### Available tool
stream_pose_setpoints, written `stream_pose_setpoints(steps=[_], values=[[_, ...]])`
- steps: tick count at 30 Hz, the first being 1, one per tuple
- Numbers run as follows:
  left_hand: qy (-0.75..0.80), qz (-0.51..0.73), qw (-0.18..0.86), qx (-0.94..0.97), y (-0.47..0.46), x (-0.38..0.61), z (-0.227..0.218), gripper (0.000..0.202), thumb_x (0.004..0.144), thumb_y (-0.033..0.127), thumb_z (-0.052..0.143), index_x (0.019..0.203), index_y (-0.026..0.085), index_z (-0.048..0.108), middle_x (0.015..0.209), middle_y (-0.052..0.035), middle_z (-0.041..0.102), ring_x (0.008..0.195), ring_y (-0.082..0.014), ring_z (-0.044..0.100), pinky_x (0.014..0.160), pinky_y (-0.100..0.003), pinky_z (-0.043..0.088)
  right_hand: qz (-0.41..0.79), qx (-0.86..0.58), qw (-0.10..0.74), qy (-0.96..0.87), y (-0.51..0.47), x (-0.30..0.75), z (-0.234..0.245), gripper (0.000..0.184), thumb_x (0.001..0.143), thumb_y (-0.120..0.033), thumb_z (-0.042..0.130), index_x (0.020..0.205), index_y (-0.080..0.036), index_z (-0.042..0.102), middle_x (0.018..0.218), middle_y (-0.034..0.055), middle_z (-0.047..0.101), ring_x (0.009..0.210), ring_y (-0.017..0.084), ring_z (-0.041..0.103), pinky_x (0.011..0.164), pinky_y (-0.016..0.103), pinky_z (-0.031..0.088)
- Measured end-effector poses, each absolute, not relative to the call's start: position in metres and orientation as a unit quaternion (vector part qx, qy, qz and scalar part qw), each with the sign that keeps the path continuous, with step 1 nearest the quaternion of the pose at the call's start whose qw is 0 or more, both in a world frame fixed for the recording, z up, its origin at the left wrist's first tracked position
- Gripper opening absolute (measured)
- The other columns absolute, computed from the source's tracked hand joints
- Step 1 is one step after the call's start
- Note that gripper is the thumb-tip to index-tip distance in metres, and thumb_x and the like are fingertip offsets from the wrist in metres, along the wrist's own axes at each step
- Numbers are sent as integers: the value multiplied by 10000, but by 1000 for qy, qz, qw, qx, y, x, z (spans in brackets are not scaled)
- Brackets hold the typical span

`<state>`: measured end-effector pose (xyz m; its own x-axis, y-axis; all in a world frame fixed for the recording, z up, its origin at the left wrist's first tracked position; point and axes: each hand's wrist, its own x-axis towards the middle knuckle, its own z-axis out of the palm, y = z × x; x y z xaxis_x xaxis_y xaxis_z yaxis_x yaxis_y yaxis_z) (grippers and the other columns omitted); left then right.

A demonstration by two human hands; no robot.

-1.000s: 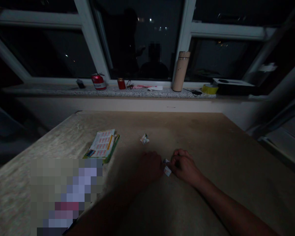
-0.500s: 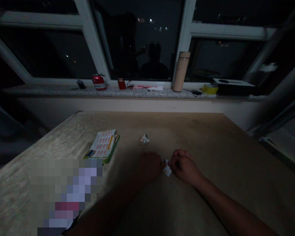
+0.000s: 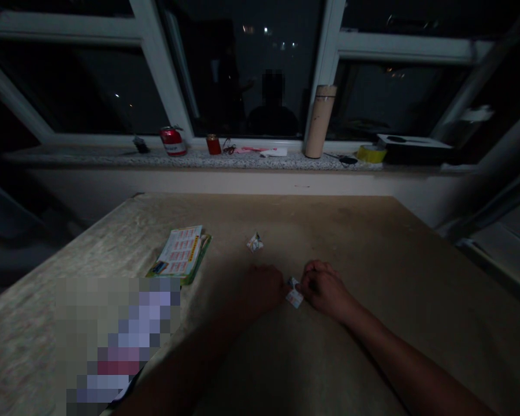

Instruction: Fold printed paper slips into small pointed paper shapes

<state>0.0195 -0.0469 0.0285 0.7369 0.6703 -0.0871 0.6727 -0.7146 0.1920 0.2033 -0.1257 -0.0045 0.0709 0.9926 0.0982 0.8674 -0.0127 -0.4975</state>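
Note:
Both my hands rest on a brown table (image 3: pixel 372 242) in dim light. Between them is a small folded piece of printed paper (image 3: pixel 293 293). My left hand (image 3: pixel 264 288) is curled, its fingertips pinching the paper's left side. On the paper's right side my right hand (image 3: pixel 325 288) is closed into a pinch. A second small folded paper piece (image 3: pixel 255 242) lies on the table just beyond my hands, apart from them.
A stack of printed leaflets (image 3: pixel 179 256) lies to the left. Behind the table, a stone windowsill (image 3: pixel 112 159) carries a red can (image 3: pixel 172 141), a small red cup (image 3: pixel 214 144), a tall tan flask (image 3: pixel 320 121), yellow tape (image 3: pixel 371 153) and a dark box (image 3: pixel 416 149).
The hands have barely moved; the paper between them has turned slightly. The view has shifted a little downward.

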Motion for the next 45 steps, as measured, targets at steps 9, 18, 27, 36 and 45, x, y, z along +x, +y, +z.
stream_pose_setpoints(steps=[9, 18, 27, 36, 45], values=[[378, -17, 93, 921, -52, 23, 32, 358, 943, 348, 443, 900, 143, 733, 948, -151, 739, 909, -295, 694, 858, -435, 459, 141, -708, 213, -658, -125, 200, -1, 143, 867, -258, 648, 754, -206, 718, 1020, 74, 645, 1004, 240, 555, 874, 375, 396], [400, -18, 107, 910, -53, 27, 36, 330, 919, 380, 506, 850, 143, 725, 898, -155, 740, 877, -313, 703, 842, -448, 458, 118, -725, 169, -657, -122, 196, 4, 156, 860, -268, 657, 735, -192, 709, 1008, 90, 647, 980, 259, 532, 828, 375, 380], [329, 84, 159, 927, -52, 16, 19, 244, 956, 316, 520, 1134, 247, 672, 1077, -45, 716, 1048, -216, 631, 957, -357, 400, 139, -711, 195, -661, -124, 199, 4, 159, 867, -262, 635, 744, -192, 707, 1014, 79, 648, 991, 248, 546, 857, 371, 391], [310, 77, 160, 934, -51, 13, 14, 286, 986, 306, 463, 1161, 268, 686, 1031, -54, 682, 1009, -215, 607, 923, -359, 406, 144, -713, 207, -655, -126, 199, -1, 132, 860, -229, 618, 762, -203, 703, 1034, 69, 637, 1012, 246, 539, 874, 384, 384], [295, 61, 105, 948, -55, 15, 18, 330, 995, 355, 455, 1238, 305, 672, 1050, -74, 656, 1001, -234, 602, 897, -385, 410, 128, -703, 220, -664, -128, 198, 2, 179, 883, -279, 628, 734, -210, 700, 987, 61, 647, 963, 222, 566, 858, 362, 405]])
